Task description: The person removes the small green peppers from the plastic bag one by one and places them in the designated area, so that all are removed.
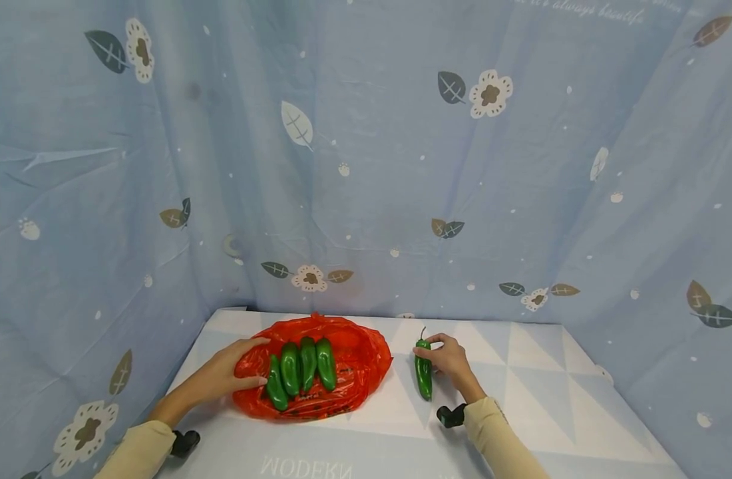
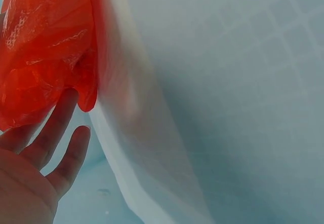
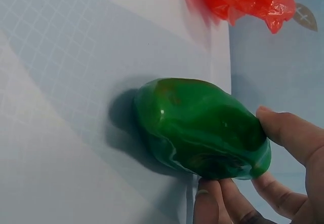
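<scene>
Several green peppers (image 1: 291, 370) lie side by side on a spread red plastic bag (image 1: 366, 362) on the table. My left hand (image 1: 225, 369) is at the bag's left edge, thumb and fingers spread apart. The left wrist view shows its straight fingers (image 2: 59, 120) against the crinkled red plastic; the peppers are hidden there. To the right of the bag, my right hand (image 1: 450, 359) pinches another green pepper (image 1: 423, 376) near its stem end, the stem pointing away. Up close in the right wrist view, this glossy pepper (image 3: 202, 127) sits between thumb and fingers.
The table (image 1: 528, 399) has a pale cloth with triangle patterns and printed letters near the front. Blue patterned curtains (image 1: 390, 166) hang behind and on both sides. A small black device (image 1: 451, 416) is on each wrist.
</scene>
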`<state>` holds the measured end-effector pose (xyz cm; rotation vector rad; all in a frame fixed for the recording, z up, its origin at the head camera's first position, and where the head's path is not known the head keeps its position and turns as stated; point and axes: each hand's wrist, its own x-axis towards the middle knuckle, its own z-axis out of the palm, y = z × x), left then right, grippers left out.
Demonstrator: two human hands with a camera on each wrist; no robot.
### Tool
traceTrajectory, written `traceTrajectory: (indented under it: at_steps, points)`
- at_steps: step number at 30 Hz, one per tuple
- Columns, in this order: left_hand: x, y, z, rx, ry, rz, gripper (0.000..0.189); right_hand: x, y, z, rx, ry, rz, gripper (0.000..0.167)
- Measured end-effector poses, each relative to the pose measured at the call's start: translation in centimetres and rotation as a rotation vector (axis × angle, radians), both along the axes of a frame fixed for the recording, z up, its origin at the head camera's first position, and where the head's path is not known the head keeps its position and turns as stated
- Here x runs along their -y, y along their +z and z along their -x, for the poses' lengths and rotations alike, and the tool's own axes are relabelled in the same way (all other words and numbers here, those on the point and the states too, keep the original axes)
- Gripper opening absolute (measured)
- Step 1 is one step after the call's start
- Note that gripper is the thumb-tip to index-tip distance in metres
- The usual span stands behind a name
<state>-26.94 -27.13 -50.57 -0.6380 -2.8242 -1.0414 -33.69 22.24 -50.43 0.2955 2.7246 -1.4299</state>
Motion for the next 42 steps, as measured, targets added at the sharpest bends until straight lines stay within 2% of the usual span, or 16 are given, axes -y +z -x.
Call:
traceTrajectory:
  at_steps: [10,15,20,33,42]
  points:
    - [0.0,0.1,-0.3,-0.012,-0.005,-0.008,0.078,0.1,-0.2,-0.2,-0.024,0.026,-0.006,0.054]
    - [0.0,0.2,-0.3,-0.014,-0.003,-0.014,0.077,0.1,0.3,-0.2,-0.052,0.033,-0.049,0.056]
    - [-0.1,0.3,-0.4,-0.013,-0.003,-0.016,0.076,0.4,1.3,-0.3,-0.119,0.049,-0.089,0.054]
    - [-0.1,0.3,-0.5,-0.001,-0.009,-0.016,0.077,2.7,3.3,-0.7,-0.134,0.091,-0.024,0.048]
    - [-0.1,0.3,-0.4,0.002,-0.007,-0.019,0.077,4.4,4.1,-1.4,-0.189,0.147,0.011,0.045]
